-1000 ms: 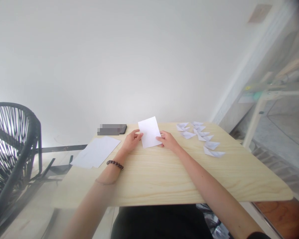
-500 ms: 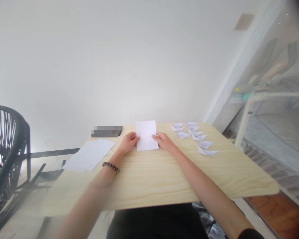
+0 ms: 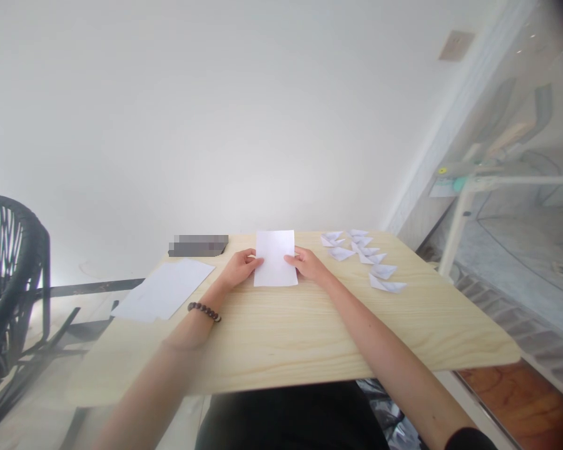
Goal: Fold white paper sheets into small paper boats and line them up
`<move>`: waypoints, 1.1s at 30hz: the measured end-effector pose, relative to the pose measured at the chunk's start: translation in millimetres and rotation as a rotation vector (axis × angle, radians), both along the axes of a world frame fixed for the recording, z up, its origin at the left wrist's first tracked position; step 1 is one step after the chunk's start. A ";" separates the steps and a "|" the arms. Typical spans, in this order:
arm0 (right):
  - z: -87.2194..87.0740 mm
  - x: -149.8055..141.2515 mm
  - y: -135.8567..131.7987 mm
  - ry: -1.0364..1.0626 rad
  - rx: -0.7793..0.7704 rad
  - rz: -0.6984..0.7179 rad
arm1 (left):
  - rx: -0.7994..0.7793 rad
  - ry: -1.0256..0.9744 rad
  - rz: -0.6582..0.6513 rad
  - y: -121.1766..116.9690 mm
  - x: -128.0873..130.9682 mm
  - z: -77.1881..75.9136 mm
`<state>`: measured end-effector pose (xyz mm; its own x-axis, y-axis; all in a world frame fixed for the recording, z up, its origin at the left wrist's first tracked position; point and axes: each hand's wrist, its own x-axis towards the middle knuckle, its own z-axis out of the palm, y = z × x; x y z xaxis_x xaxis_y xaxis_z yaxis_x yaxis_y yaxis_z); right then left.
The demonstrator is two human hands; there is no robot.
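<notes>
A white rectangular sheet of paper (image 3: 276, 259) is held up a little above the table, its face toward me. My left hand (image 3: 240, 267) pinches its left edge, thumb in front and fingers behind. On the opposite edge my right hand (image 3: 308, 264) grips it the same way. The fingers behind the paper are partly hidden. To the right, several folded white paper boats (image 3: 368, 256) stand in loose rows. Flat white sheets (image 3: 166, 290) lie on the left of the table.
The light wooden table (image 3: 281, 350) stands against a white wall. A dark, blurred-out object (image 3: 197, 245) lies at its back left. A black woven chair (image 3: 16, 275) is at the left, and a white metal frame (image 3: 460, 225) rises beyond the right edge.
Both hands still hold the paper, which has tilted slightly and shifted a little. The whole view has moved slightly; the boats and flat sheets keep their places on the table.
</notes>
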<state>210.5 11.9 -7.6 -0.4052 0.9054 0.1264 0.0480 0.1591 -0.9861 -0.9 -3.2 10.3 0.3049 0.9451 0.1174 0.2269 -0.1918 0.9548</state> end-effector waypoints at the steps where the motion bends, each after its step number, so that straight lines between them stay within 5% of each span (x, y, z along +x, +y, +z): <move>1: 1.2 0.2 -0.7 0.013 -0.002 0.017 | -0.004 -0.004 -0.010 -0.9 -0.1 1.1; 33: 7.4 -0.6 -3.7 0.075 -0.038 0.049 | -0.119 -0.088 -0.034 3.4 3.0 -0.4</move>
<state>209.9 8.1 -0.1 -0.4402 0.8892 0.1247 -0.0337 0.1224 -0.9919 2.0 0.3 9.9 0.3300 0.9434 0.0330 0.1367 -0.0824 0.9872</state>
